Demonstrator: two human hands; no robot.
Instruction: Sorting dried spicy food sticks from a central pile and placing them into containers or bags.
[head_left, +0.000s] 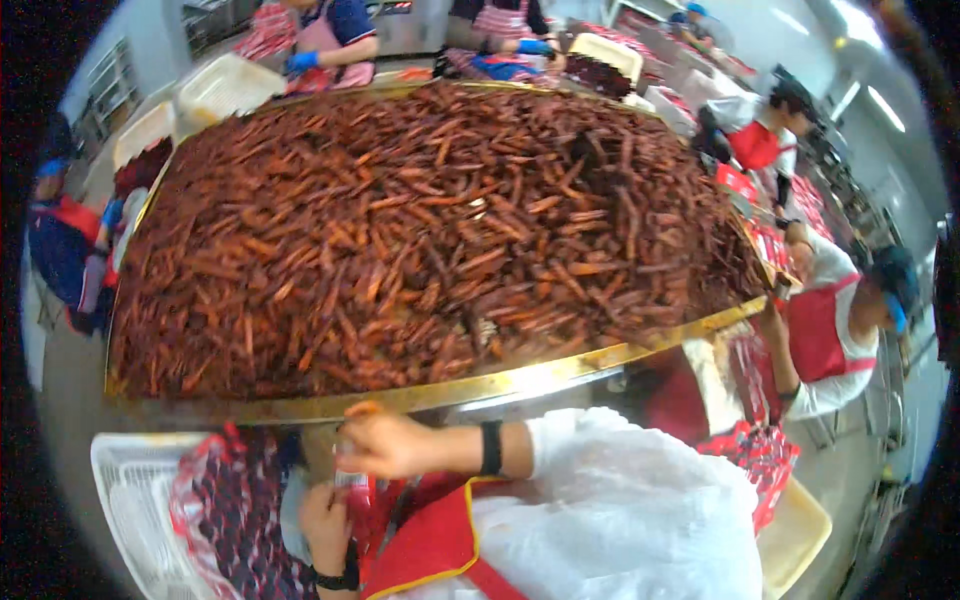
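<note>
Lower left of centre, my right hand (386, 444), with a black band on its wrist, is curled over the top of a small red and clear plastic pouch (360, 495). Below it, my left hand (326, 521) holds the pouch from the side. Blur hides whether the right fingers grip the pouch or a piece of food. Just beyond my hands, a large metal-rimmed tray table (480, 390) bears a deep heap of reddish-brown, strip-like food pieces (420, 247). A pile of red and clear packets (240, 517) lies beside my left hand.
A white plastic basket (142, 517) stands at lower left, a cream one (802, 532) at lower right. Co-workers stand around the table; the nearest (821, 330) is at right, in a red apron. More baskets (229, 86) and dark food (598, 75) line the far edge.
</note>
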